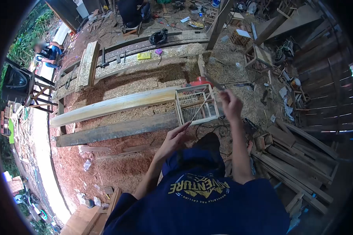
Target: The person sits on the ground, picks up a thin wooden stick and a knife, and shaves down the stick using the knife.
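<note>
A small wooden frame with thin slats (217, 102) rests at the end of a long pale plank, in front of me. My left hand (175, 138) is closed at the frame's near left corner. Its fingers pinch a thin stick (198, 111) that slants up across the frame. My right hand (232, 105) is raised at the frame's right side, closed round a flat, dark, blade-like tool (214, 81). That tool points up and left, over the far right corner. Whether its edge is sharp cannot be made out. Behind the frame a red tool (200, 81) is partly hidden.
The pale plank (121, 102) and a darker beam (117, 130) run left over shavings. A yellow item (144, 56) and a black bag (158, 37) lie farther back. Stacked boards (302, 168) fill the right. One person (48, 55) sits far left; another (131, 13) sits at the back.
</note>
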Demonstrator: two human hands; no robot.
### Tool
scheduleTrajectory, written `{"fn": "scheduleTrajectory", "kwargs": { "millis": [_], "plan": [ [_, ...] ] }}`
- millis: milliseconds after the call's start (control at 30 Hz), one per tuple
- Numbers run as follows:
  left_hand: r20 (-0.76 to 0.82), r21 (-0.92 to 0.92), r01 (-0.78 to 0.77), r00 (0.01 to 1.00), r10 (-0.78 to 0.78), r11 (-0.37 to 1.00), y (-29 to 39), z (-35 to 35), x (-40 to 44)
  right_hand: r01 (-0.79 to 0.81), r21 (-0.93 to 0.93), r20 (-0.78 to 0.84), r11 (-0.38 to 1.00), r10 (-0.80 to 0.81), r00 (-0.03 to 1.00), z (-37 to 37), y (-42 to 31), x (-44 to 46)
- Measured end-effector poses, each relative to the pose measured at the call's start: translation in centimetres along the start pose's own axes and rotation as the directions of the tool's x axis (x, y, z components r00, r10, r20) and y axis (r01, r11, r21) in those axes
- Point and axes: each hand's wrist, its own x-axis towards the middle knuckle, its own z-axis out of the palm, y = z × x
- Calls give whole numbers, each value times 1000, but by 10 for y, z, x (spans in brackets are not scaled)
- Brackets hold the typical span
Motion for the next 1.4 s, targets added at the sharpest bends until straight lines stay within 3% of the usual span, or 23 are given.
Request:
{"fn": "scheduleTrajectory", "kwargs": {
  "millis": [67, 100, 133, 200, 300, 400, 433, 533, 733, 767, 867, 1000, 1100, 1200, 1300, 1400],
  "plan": [
    [-28, 33, -40, 999, 41, 999, -9, -12, 2, 107, -241, 58, 965, -95, 994, -15, -9, 25],
    [-35, 35, -48, 998, 49, 998, -13, -18, 4, 207, -110, 37, 972, -204, 978, -4, -22, 19],
    [-30, 4, -23, 999, 23, 1000, -8, -21, 2, 261, -68, 139, 963, -250, 958, 6, -26, 6],
    [-46, -104, -11, 999, 6, 994, 4, -25, 3, 356, -226, 136, 907, -333, 933, 27, -37, -13],
    [-164, -319, -83, 986, 31, 944, 14, -26, 8, -71, -25, -39, 997, 70, 997, 33, -20, -2],
    [-192, -269, -71, 981, 19, 961, 16, -35, 15, -245, 45, -6, 968, 246, 969, 18, -26, 5],
    [-192, -274, -85, 981, 32, 958, 19, -34, 16, -94, 64, -12, 993, 95, 995, 21, -23, 1],
    [-114, -330, -29, 993, -9, 944, 14, -46, 28, -12, 146, 116, 989, -5, 993, 33, -26, -24],
    [-75, -315, 48, 994, -75, 948, 26, -35, 38, -135, 85, 351, 987, 97, 931, 44, -54, -52],
    [-96, -307, 58, 991, -92, 950, 27, -31, 38, -80, 153, 325, 985, 26, 945, 47, -57, -54],
    [-131, -291, 79, 984, -122, 954, 28, -22, 37, -93, 105, 445, 990, 37, 895, 48, -71, -51],
    [-94, -228, 85, 990, -109, 970, 20, -22, 36, -27, 142, 358, 989, -26, 934, 52, -75, -47],
    [-136, -109, 59, 988, -74, 992, 28, -14, 28, -70, 223, 398, 972, -25, 917, 50, -71, -45],
    [-145, 11, 39, 989, -37, 999, 43, -6, 16, -75, 412, 305, 908, -60, 950, 50, -73, -45],
    [-144, 17, -27, 989, 29, 999, 36, -12, 15, 68, 333, 301, 940, -174, 937, 50, -70, -33],
    [-117, -104, 37, 992, -50, 994, 56, -17, 7, 314, 229, 116, 922, -346, 931, 57, -62, -19]
  ]
}}
